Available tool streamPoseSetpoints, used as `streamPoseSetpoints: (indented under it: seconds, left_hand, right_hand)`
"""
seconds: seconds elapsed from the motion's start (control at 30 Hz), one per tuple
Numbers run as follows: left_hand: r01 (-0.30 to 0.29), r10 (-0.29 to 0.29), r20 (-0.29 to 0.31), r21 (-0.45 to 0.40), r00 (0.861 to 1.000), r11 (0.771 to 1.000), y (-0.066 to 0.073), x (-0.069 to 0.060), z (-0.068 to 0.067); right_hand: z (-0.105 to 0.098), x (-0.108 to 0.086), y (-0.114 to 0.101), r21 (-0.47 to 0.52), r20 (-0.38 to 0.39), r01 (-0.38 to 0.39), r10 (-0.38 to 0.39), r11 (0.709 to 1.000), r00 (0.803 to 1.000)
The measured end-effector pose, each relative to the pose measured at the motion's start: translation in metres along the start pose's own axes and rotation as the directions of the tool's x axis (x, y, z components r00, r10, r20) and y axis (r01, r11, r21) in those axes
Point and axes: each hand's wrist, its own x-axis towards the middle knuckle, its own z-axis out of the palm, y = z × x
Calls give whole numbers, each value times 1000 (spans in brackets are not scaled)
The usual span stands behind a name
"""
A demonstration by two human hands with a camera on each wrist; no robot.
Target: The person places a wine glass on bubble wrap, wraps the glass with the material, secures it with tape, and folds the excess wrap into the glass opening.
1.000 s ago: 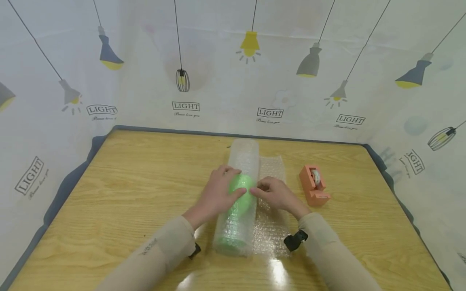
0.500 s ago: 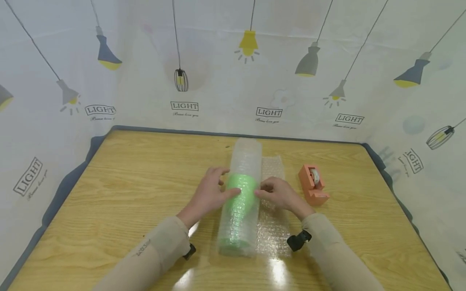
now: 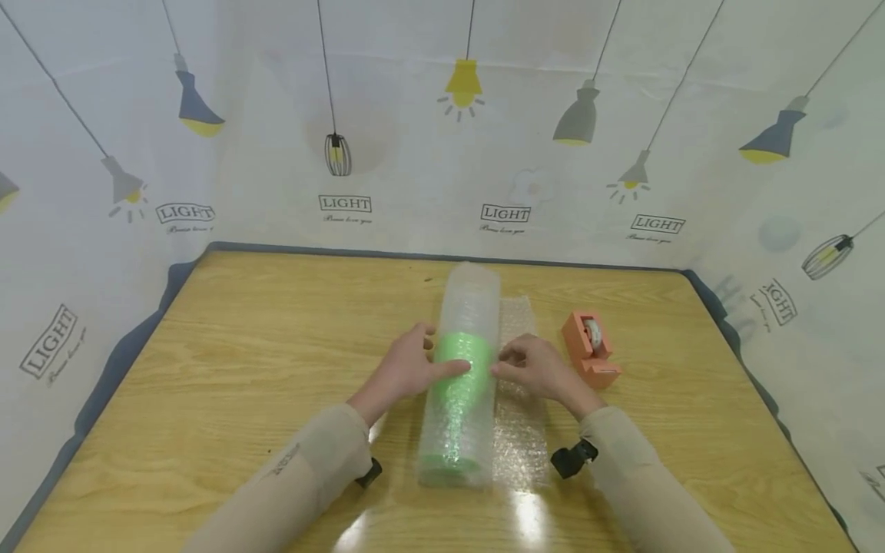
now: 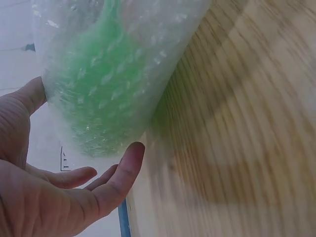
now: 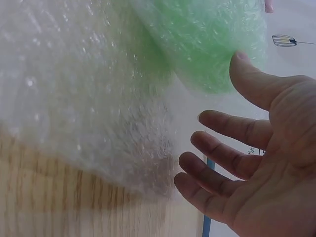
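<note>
Only the head view takes in the coral tape dispenser [image 3: 588, 349] at the right of the desk [image 3: 276, 330], and the whole bubble-wrap roll [image 3: 470, 303], lying lengthwise in the middle with the left thumb [image 3: 452, 369] across its top. The right wrist view shows what the head view mostly hides: the right hand [image 5: 276, 153] has its fingers [image 5: 219, 150] apart and clasping nothing, the thumb at the roll's side. In the left wrist view, the left hand [image 4: 54, 192] also has its fingers spread around the wrap rather than clamped on it. The roll is cloudy and glinting; inside, a green object [image 3: 463, 384] is broad mid-roll, narrows, and shows green again at the near end. A flat, see-through sheet [image 3: 520, 430] extends from the roll's right side.
</note>
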Motion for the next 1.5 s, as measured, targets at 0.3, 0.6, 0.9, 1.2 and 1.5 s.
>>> streamPoseSetpoints:
  seconds: [0.3,0.6,0.9,1.2,1.5]
  left_hand:
    - [39,-39,34,-7,999,999,7,4,9]
    - [31,-30,44,-26,999,999,13,5,14]
    - [31,-31,45,3,999,1000,20,1,14]
    - [49,-48,-17,92,999,995,22,-4,7]
    - [85,-78,-49,177,996,981,22,-6,3]
  right_hand:
    - [-4,-10,5,-31,-35,44,-45,999,998]
    - [0,-13,14,20,-73,166,-165,986,984]
    - [2,-14,19,61,-67,191,-187,980,980]
    - [11,-11,10,141,-17,176,-176,974,984]
    - [20,-6,6,131,-4,191,-192,973,981]
